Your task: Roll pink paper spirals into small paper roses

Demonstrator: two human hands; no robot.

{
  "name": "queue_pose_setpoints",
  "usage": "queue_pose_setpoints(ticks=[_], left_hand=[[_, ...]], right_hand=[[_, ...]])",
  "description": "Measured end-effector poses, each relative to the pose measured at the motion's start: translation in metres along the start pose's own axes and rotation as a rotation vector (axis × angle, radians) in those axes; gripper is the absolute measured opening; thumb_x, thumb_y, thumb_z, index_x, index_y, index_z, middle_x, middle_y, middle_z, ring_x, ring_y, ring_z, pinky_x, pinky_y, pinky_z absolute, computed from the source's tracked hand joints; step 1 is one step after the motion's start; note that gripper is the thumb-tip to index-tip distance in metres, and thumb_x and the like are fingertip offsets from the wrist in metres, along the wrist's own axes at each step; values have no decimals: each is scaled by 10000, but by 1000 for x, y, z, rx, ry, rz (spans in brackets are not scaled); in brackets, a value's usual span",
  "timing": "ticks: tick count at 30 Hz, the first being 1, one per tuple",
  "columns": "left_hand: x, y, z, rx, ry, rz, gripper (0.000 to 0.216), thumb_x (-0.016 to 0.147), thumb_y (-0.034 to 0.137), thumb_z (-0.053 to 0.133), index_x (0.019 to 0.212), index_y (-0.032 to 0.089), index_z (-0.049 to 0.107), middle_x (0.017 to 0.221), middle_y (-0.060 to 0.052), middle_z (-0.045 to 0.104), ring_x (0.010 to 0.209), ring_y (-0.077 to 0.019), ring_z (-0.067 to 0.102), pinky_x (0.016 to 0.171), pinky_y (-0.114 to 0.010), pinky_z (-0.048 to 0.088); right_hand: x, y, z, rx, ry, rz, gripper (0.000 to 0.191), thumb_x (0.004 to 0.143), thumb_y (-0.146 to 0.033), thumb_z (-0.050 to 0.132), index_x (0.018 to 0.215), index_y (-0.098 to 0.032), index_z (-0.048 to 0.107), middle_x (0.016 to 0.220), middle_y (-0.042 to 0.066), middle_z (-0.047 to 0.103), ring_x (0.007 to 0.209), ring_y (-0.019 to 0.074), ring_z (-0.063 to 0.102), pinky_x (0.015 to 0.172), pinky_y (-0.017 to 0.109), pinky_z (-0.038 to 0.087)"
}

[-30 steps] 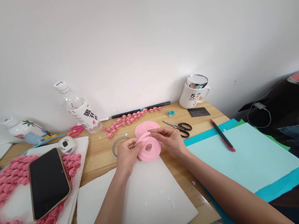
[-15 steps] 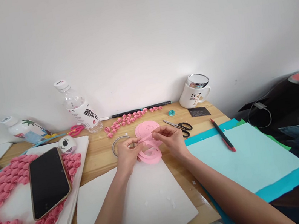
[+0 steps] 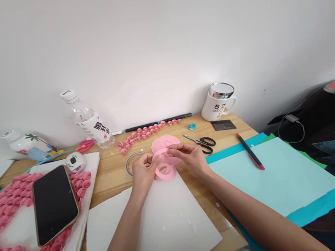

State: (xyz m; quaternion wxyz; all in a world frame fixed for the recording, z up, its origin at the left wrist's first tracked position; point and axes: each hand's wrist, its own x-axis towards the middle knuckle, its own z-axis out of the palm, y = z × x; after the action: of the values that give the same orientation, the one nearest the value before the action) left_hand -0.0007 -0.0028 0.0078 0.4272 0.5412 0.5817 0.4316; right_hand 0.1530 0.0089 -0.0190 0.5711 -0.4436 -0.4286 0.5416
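Note:
Between my two hands hangs a pink paper spiral [image 3: 166,174], its loops drooping over the top of a white foam sheet [image 3: 168,228]. My left hand [image 3: 144,172] pinches the strip on its left side, and my right hand [image 3: 188,156] pinches it on the right. Just behind the fingers lies a stack of pink paper spirals [image 3: 164,142], partly covered by them. A roll of tape [image 3: 128,165] is beside my left hand, partly hidden by it. Black-handled scissors [image 3: 204,143] rest to the right of my right hand.
Small rolled pink paper flowers [image 3: 143,133] lie along the back near a bottle [image 3: 91,123]. On the left, a phone [image 3: 55,204] rests on a board of pink flowers. A mug [image 3: 218,102], pen [image 3: 250,152] and pale blue sheets [image 3: 276,180] are at right.
The spiral's hanging loops have drawn together and sit slightly higher and further left. My right hand has shifted a little to the left. Both hands keep their pinch.

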Motion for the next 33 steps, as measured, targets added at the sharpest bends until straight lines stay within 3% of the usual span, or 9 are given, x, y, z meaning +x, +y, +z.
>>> queue_pose_setpoints(ticks=[14, 18, 23, 29, 33], left_hand=[[-2, 0, 0, -72, -65, -56, 228, 596, 326, 678, 647, 149, 543, 541, 69, 441, 316, -32, 408, 279, -149, 262], [-4, 4, 0, -104, -118, -53, 202, 673, 341, 611, 734, 155, 560, 512, 77, 438, 284, -34, 396, 263, -149, 258], [-5, 7, 1, -57, -159, -66, 144, 699, 222, 503, 811, 156, 565, 474, 80, 451, 266, -54, 414, 252, -154, 285], [-4, 2, 1, 57, -204, -131, 93, 675, 254, 545, 677, 169, 506, 426, 86, 397, 295, -73, 415, 279, -176, 307], [1, -8, 0, 247, -143, 2, 261, 705, 340, 538, 542, 174, 420, 450, 68, 370, 375, -64, 386, 371, -189, 291]], right_hand=[[-1, -2, 3, 50, 2, 35, 153, 571, -263, 750, 615, -158, 647, 583, -6, 625, 531, 100, 548, 561, 250, 464], [-2, -1, 3, 38, 22, 38, 162, 564, -274, 753, 624, -159, 657, 609, 6, 643, 549, 112, 562, 590, 269, 477], [-3, -2, 4, 30, -16, 24, 150, 563, -276, 755, 627, -171, 668, 611, 2, 644, 552, 116, 559, 594, 280, 481], [-2, -3, 3, 38, -65, -1, 149, 582, -290, 749, 663, -188, 675, 641, 2, 648, 586, 127, 574, 625, 297, 481], [1, 0, 0, 91, -101, -5, 150, 606, -276, 742, 718, -195, 683, 683, 2, 654, 640, 126, 591, 665, 288, 482]])
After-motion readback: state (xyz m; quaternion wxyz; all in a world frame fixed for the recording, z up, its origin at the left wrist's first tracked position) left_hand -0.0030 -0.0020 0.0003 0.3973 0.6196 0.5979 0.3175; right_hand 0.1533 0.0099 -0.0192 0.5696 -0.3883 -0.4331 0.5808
